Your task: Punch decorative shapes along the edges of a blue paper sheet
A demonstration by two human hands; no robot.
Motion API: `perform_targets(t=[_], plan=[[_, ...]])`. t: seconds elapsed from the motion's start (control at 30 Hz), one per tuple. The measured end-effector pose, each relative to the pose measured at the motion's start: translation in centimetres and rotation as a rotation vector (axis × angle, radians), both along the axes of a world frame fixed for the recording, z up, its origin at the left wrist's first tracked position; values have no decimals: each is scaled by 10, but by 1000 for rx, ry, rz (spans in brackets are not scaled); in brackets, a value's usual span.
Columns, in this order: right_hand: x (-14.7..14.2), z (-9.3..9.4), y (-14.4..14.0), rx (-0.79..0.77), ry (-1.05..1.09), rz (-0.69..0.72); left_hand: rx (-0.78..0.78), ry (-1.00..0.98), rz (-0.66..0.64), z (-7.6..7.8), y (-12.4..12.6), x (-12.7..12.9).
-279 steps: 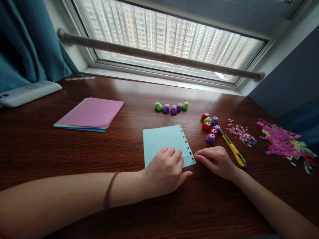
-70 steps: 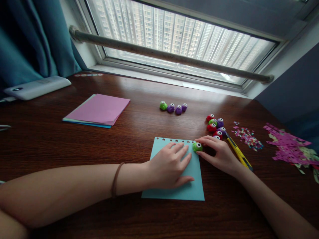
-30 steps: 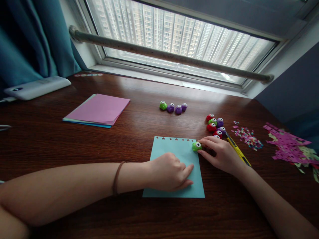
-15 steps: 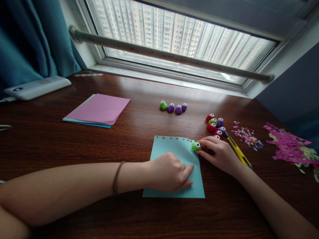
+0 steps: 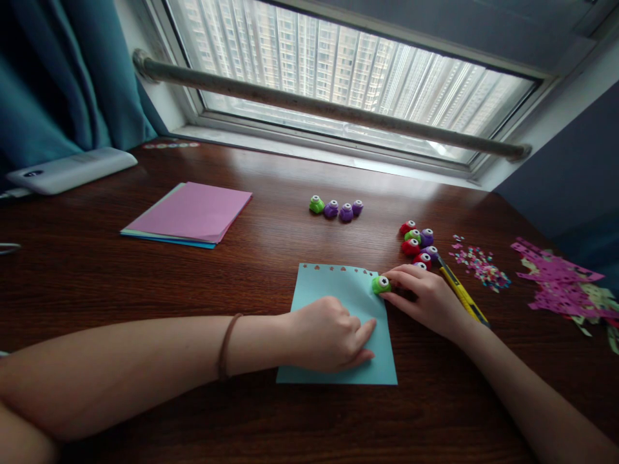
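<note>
A light blue paper sheet lies on the dark wooden desk, with a row of small punched shapes along its far edge. My left hand rests on the sheet's near half, fingers curled, pressing it down. My right hand grips a small green punch that sits on the sheet's right edge, near the far right corner.
A row of three purple punches and a green one lies further back. A cluster of red, green and purple punches and a yellow utility knife sit right of my hand. Confetti, pink punched scraps, a coloured paper stack, a white device.
Since 9.3 s ago the sheet was turned so its punched edge faces away and my right hand took a green punch. In the last second, nothing has visibly moved.
</note>
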State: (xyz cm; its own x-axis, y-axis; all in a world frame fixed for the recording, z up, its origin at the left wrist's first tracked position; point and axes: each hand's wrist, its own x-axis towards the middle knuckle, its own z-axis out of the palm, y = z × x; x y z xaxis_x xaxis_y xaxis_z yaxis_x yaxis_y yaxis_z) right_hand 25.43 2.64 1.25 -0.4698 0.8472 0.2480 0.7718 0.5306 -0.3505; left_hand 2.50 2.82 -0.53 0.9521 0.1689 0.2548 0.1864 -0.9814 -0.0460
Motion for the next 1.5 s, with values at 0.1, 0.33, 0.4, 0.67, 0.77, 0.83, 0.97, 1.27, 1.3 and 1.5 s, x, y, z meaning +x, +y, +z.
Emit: perform_targets(t=[0.1,0.33,0.4,0.67,0.77,0.83,0.97,1.27,1.3,1.5], plan=[[1,0,0,-9,16,8,1,-5,-4,0,0,0],[3,0,1,-20,27,19,-3,-9,-5,0,0,0],[3,0,1,-24,19,16,-4,1,-5,0,0,0],[4,1,1,-6,5,13,-2,8,2,1,0,0],[5,1,1,-7,5,16,2,7,1,1,0,0],[5,1,1,-15,-1,17,5,11,3,1,0,0],[5,1,1,-35,-12,14,6,26,4,1,0,1],[4,1,0,-40,-19,12,0,26,0,0,0,0],[4,1,0,-39,-19,12,1,24,-2,-1,0,0],[4,1,0,-44,-25,12,8,21,3,-1,0,0]])
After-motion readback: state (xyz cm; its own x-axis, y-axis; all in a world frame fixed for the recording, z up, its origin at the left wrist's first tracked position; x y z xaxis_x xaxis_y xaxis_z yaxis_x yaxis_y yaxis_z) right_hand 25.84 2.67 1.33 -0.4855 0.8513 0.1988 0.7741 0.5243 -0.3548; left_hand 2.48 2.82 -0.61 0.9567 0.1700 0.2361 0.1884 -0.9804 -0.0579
